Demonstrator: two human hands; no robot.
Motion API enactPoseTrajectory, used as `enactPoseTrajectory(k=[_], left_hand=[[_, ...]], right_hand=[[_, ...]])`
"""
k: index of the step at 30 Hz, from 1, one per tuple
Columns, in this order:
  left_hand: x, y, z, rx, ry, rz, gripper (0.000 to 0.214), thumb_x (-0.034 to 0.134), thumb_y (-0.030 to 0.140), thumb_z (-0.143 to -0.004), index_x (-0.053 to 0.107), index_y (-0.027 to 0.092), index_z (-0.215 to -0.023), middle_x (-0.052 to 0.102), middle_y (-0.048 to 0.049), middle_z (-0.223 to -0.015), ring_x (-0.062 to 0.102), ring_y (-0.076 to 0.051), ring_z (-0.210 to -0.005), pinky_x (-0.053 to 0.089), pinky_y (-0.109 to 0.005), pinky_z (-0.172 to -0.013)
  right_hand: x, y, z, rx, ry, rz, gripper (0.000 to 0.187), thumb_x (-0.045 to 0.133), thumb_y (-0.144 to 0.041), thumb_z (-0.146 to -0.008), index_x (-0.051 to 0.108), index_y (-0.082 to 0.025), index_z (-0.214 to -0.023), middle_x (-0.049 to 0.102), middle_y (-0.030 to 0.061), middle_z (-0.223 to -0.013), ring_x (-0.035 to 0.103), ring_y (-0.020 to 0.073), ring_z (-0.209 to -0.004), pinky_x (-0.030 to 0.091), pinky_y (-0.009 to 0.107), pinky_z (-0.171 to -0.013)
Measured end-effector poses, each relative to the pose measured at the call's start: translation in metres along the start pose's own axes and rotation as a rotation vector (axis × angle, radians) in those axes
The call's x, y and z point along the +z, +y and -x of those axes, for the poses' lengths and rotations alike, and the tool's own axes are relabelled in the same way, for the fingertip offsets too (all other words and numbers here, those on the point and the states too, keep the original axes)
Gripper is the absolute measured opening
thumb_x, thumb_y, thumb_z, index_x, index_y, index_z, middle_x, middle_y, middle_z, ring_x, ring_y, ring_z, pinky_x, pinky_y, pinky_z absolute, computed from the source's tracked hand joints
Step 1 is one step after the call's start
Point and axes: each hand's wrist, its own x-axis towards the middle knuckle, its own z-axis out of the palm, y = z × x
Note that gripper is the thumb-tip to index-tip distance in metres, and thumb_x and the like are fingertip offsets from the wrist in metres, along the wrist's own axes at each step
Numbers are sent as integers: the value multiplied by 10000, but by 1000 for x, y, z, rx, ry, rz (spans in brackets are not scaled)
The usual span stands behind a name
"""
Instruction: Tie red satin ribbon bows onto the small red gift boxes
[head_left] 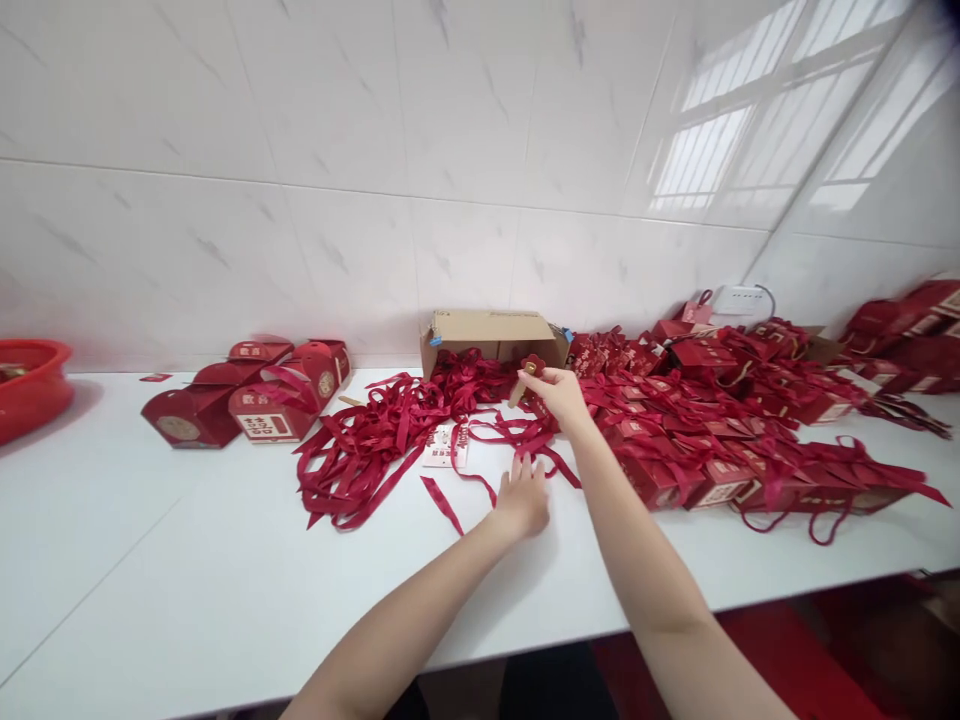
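My right hand (561,392) pinches a small dark red flower-shaped piece with a tan strip (516,393), in front of an open cardboard box (491,326). Lower down, my left hand (525,497) rests palm down on the table, its fingers stretched toward loose red ribbon (517,432). Whether those fingertips touch the ribbon, I cannot tell. A large tangle of red ribbons (375,440) spills from the box to the left. Partly under the ribbons lies a white printed card (436,450).
Red gift boxes (270,405) stand on the left of the white table (225,570), and many ribbon-tied boxes (705,440) crowd the right. A red basin (34,395) sits at the far left. A power strip (742,300) is by the tiled wall.
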Motion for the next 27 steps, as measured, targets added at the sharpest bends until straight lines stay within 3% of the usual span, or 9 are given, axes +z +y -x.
enactPoseTrajectory(k=[2,4,8,11,17,19,21,24,27], left_hand=[[3,7,-35,-13,70,-17,626,342,279,-874,195,94,-1453,65,-139,-1556,27,-329,-1422,120,-499,-1125],[1,-3,-58,-39,116,-26,587,338,332,-885,268,135,-1433,155,-116,-1547,80,-315,-1421,108,-488,-1131],[-17,-54,-57,-167,218,-47,528,338,369,-891,397,135,-1361,306,-163,-1487,216,-364,-1377,200,-559,-1075],[-38,-82,-34,-213,326,-74,449,375,256,-874,488,82,-1273,428,-221,-1390,305,-377,-1327,235,-582,-1041],[-65,-108,49,-72,495,-84,396,442,343,-861,550,226,-1224,477,-57,-1376,386,-225,-1290,293,-379,-1086],[-61,-131,85,-169,667,-84,458,451,414,-844,531,219,-1251,486,-77,-1358,389,-254,-1285,311,-411,-1071],[-50,-160,118,-413,716,-94,566,451,446,-824,474,159,-1312,453,-137,-1377,371,-299,-1296,307,-439,-1063],[-29,-194,149,-703,563,-74,765,474,557,-774,327,172,-1418,294,-180,-1480,263,-409,-1346,309,-516,-1022],[-19,-206,153,-758,369,-117,846,464,627,-743,273,192,-1443,187,-200,-1520,157,-451,-1372,228,-571,-1032]], right_hand=[[4,5,8,-30,56,23,516,518,-573,-761,702,-119,-920,521,-16,-564,385,91,-479,297,225,-465],[2,15,16,-53,59,66,492,510,-563,-779,708,-131,-905,549,-9,-580,432,105,-497,332,224,-482],[-18,55,36,-40,-4,188,325,537,-418,-803,721,-151,-824,636,17,-665,562,154,-626,423,234,-599],[-29,96,56,15,-40,301,188,563,-207,-759,725,-155,-840,676,53,-785,600,181,-735,445,260,-721],[-30,143,84,100,-19,419,374,506,2,-643,710,-139,-922,635,146,-947,566,243,-922,418,329,-850],[-29,145,82,86,11,389,441,494,-3,-642,684,-121,-1022,610,172,-980,559,261,-934,409,366,-870],[-25,144,73,55,38,328,473,492,-52,-675,644,-131,-1116,599,167,-1001,564,260,-918,417,384,-866],[-8,140,48,16,72,195,484,515,-186,-720,590,-188,-1198,627,102,-980,588,225,-838,471,357,-785],[11,139,23,21,167,46,472,486,-304,-756,588,-128,-1182,657,90,-855,600,204,-659,497,330,-608]])
